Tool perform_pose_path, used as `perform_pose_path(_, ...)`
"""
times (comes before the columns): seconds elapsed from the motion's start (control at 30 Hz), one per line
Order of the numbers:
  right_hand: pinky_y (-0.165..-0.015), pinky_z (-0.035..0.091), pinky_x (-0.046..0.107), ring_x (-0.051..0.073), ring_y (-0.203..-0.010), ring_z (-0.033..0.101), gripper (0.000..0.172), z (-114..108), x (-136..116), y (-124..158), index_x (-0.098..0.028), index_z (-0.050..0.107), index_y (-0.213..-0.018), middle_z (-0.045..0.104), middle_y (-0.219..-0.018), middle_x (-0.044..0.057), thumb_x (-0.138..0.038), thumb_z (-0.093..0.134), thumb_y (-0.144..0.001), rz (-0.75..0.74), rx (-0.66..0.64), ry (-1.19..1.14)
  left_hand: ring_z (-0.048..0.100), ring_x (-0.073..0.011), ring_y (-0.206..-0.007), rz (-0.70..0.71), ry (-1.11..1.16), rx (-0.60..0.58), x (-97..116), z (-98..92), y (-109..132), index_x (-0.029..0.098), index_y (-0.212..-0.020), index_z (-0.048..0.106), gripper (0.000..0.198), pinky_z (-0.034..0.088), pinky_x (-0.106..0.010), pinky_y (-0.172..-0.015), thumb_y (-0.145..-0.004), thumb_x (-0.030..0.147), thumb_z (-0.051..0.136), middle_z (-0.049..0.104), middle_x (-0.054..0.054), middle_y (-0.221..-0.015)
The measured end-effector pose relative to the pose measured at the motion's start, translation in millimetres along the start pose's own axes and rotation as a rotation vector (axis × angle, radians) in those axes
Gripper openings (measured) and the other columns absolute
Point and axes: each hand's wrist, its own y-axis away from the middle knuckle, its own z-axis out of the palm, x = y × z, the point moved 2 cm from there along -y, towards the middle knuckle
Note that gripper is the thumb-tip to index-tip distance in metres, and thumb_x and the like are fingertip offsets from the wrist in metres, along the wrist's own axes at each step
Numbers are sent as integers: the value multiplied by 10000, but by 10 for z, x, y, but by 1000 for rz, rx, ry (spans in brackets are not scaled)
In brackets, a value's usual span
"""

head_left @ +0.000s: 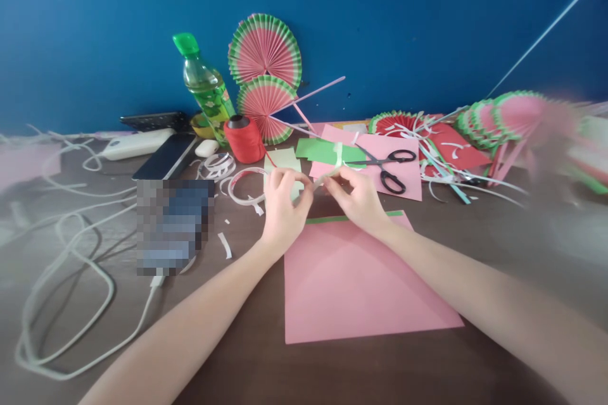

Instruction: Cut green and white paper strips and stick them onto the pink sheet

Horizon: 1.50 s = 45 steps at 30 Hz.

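Observation:
My left hand [286, 205] and my right hand [358, 196] come close together above the far edge of a pink paper sheet [361, 278]. Between them, both hands pinch a short, thin, pale strip [320, 181]; whether it is tape or paper I cannot tell. The pink sheet lies flat, with a narrow green strip [396, 213] along its far edge, partly hidden behind my hands. Just left of my left hand is a roll of tape [243, 186]. Black-handled scissors [387, 168] lie partly opened on pink and green paper beyond my right hand.
Two pink-and-green paper fans [266, 44] lean against the blue wall beside a green-capped bottle [208, 92] and a red thread spool [244, 139]. More folded fans [513, 115] and paper scraps lie right. A phone [175, 224] and white cable [111, 291] occupy the left.

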Motion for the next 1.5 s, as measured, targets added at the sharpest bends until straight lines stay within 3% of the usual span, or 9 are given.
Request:
perform_pose_path(0.23, -588, 395, 268, 130, -626, 500, 229, 13, -3, 18, -186, 513, -695, 548, -669, 11, -349, 472, -850, -11, -39, 51, 474, -181, -833, 2, -110, -174, 51, 22, -2, 207, -735, 519, 79, 344, -333, -829, -809, 195, 495, 587, -13, -829)
perform_pose_path(0.37, -588, 384, 267, 130, -634, 486, 220, 14, -3, 16, -188, 491, -702, 535, -678, 14, -331, 445, -863, -22, -59, 63, 467, -185, -848, -21, -108, -206, 58, 24, -6, 208, -730, 519, 101, 333, -327, -819, -823, 207, 479, 599, -9, -818)
perform_pose_path(0.73, -537, 330, 250, 111, -576, 422, 210, 21, -14, 22, -191, 449, -691, 474, -631, -5, -295, 426, -872, -84, -73, 118, 448, -191, -860, 20, -168, -201, 76, 24, 16, 204, -734, 536, 123, 304, -326, -796, -838, 244, 484, 600, -8, -797)
perform_pose_path(1.5, -587, 383, 263, 126, -612, 482, 244, 21, -26, 25, -193, 465, -681, 515, -647, 7, -318, 410, -883, -31, -88, 47, 451, -179, -840, 17, -125, -207, 62, 31, 7, 207, -711, 532, 122, 305, -315, -795, -825, 191, 488, 594, 3, -774)
